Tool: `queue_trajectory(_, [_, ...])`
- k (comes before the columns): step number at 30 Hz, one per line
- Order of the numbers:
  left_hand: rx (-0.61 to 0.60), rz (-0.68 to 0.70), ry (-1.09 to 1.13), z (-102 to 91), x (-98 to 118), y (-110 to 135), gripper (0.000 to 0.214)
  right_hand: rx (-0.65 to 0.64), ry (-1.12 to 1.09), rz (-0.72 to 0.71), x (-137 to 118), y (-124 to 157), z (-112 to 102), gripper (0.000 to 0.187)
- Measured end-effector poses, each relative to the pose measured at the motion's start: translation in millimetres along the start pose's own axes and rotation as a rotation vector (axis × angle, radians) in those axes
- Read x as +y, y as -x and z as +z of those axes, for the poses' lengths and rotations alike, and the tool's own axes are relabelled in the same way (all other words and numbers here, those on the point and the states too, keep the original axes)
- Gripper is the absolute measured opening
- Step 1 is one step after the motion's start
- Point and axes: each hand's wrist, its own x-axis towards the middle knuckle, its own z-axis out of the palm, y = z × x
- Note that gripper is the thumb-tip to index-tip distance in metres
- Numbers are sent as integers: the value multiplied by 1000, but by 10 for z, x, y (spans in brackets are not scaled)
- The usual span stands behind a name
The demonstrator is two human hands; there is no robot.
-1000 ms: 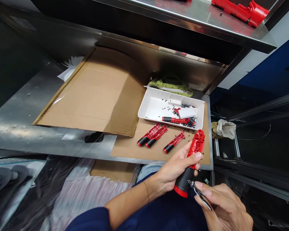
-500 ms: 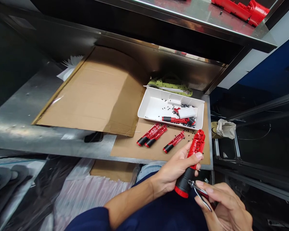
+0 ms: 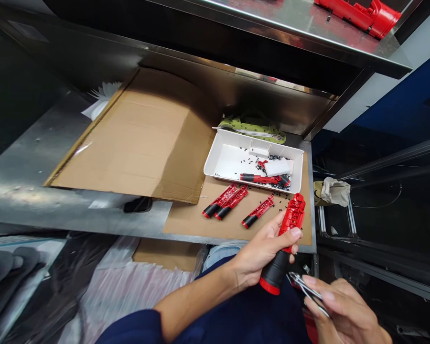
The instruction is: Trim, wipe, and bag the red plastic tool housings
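Observation:
My left hand (image 3: 260,251) is wrapped round a red-and-black plastic tool housing half (image 3: 292,217). Its ribbed red inside faces up, and its black grip with a red end cap points down toward me. To the right of that grip, my right hand (image 3: 347,306) pinches a small silver two-armed hand tool that looks like nippers (image 3: 308,290). Its tip is just apart from the black grip. Three similar housing halves lie on the cardboard sheet: a pair side by side (image 3: 225,201) and a single one (image 3: 258,211).
A white tray (image 3: 209,165) behind the parts holds small black pieces, another red-and-black part and a white block. A large cardboard piece (image 3: 129,138) lies on the metal bench at left. A green pouch (image 3: 251,129) sits behind the tray. A metal shelf (image 3: 272,24) overhangs the back.
My right hand has drawn the silver tool away from the black grip, down and to the right. The left hand keeps the housing half in the same place.

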Motion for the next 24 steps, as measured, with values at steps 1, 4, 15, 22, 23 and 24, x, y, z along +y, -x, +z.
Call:
queue_trajectory(1, [4,-5,3,1,5,0,55,19,-22,13,0,1,-6,28])
queue_trajectory(4, [8,-15,18,7,18,6,53,-14,-30,51,-7,-36,7,29])
queue_trajectory(15, [-16,-14,47,-23,-6,0,51,-102,6,-44,-15,-139,103,25])
queue_trajectory(22, [-26,-48,77,-25,16,8,42,-7,15,-24,1,-17,12,25])
queue_trajectory(23, [-25,-49,82,-25,22,11,39,5,4,-15,-3,-20,3,25])
queue_trajectory(24, [-23,-48,86,-25,26,15,37,5,-3,-1,-11,-29,0,25])
